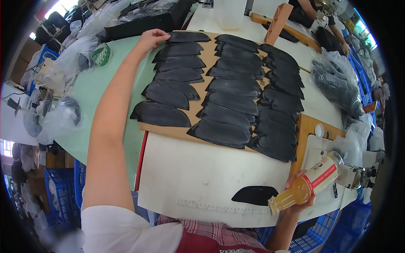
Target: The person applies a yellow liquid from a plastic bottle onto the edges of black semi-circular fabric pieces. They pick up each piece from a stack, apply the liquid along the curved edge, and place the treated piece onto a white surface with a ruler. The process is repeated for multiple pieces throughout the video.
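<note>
Several black, flat, half-moon-shaped pieces [231, 102] lie overlapping in three columns on a brown cardboard sheet [164, 131]. My left hand [152, 39] reaches to the far left corner, its fingers closed on the left tip of the topmost black piece [190, 37] in the left column. In my right hand [304, 200], at the lower right, is a clear bottle [310, 181] of yellowish liquid, tilted with its narrow mouth down and to the left. A single black piece [254, 195] rests on the white tabletop just left of the bottle's mouth.
A green work surface [90, 111] adjoins the white table [181, 168] on the left. A green-and-white tape roll [101, 55] sits there. Plastic-bagged goods [337, 82] and sewing machine parts [358, 173] stand at right. Blue crates [63, 194] are below. Another person's arm [307, 9] shows far right.
</note>
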`<state>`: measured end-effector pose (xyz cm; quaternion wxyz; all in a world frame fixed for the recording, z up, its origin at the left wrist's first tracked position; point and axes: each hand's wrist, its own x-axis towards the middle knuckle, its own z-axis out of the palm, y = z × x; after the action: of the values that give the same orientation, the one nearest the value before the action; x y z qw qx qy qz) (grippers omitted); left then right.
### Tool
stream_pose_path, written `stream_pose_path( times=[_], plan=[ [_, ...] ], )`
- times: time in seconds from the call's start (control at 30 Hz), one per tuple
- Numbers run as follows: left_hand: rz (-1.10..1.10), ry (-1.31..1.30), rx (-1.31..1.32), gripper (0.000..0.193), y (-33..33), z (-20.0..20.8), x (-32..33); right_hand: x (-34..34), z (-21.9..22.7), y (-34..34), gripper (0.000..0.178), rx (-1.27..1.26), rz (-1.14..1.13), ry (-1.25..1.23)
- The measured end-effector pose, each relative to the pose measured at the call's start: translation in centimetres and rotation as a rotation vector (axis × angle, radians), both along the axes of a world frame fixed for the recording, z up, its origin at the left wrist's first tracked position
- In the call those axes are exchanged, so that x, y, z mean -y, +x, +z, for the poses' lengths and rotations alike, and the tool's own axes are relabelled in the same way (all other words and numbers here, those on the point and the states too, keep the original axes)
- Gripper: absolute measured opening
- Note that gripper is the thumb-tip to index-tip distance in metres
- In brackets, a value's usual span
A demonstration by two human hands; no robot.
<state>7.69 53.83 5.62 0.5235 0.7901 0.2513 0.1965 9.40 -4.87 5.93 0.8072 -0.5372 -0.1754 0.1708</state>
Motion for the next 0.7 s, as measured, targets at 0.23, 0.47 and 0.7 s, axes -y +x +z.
stream_pose_path(
  times=[0.23, 0.47, 0.7],
  plan=[
    [0.131, 0.151, 0.103, 0.022, -0.4, 0.2, 1.5, 0.3, 0.2, 0.0, 0.082, -0.002, 0.055, 0.015],
    [0.059, 0.163, 0.027, 0.026, -4.8, 2.2, 10.6, 1.6, -0.4, -0.3, 0.088, -0.06, 0.016, -0.075],
    [-0.318, 0.192, -0.171, 0.013, -14.6, 2.1, 36.1, 2.0, 0.8, 0.0, 0.083, 0.073, 0.057, -0.143]
  ],
)
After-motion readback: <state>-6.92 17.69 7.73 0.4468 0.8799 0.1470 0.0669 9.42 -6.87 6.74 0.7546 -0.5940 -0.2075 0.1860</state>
